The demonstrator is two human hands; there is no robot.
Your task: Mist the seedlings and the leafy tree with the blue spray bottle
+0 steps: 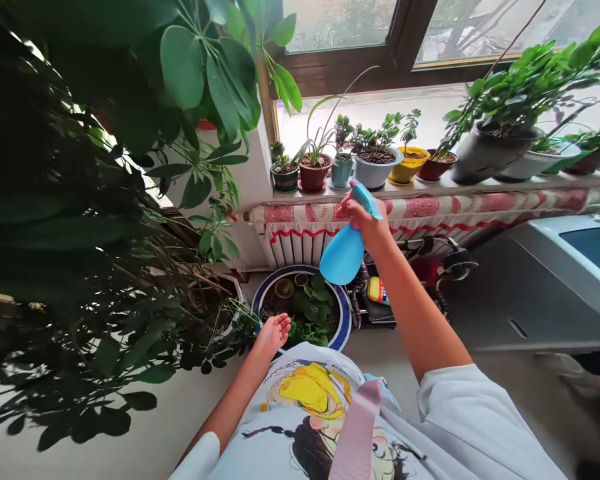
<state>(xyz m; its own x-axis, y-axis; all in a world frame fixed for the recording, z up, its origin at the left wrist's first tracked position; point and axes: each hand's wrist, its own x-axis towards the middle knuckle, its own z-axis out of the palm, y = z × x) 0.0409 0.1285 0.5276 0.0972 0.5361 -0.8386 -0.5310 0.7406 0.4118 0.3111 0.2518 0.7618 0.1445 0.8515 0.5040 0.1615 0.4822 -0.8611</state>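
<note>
My right hand (364,220) is raised and wrapped round the neck of a light blue spray bottle (344,255), its nozzle pointing toward the small potted plants (314,165) on the windowsill (430,190). My left hand (273,333) hangs low with fingers loosely curled and nothing visible in it, just in front of a round blue-rimmed planter (347,319) on the floor holding low green plants.
A tall leafy plant (105,220) fills the left side. A radiator (300,248) under a red patterned cloth (420,208) runs below the sill. Larger pots (485,157) stand at the right. A grey cabinet (530,293) sits at the right; clutter lies beside the planter.
</note>
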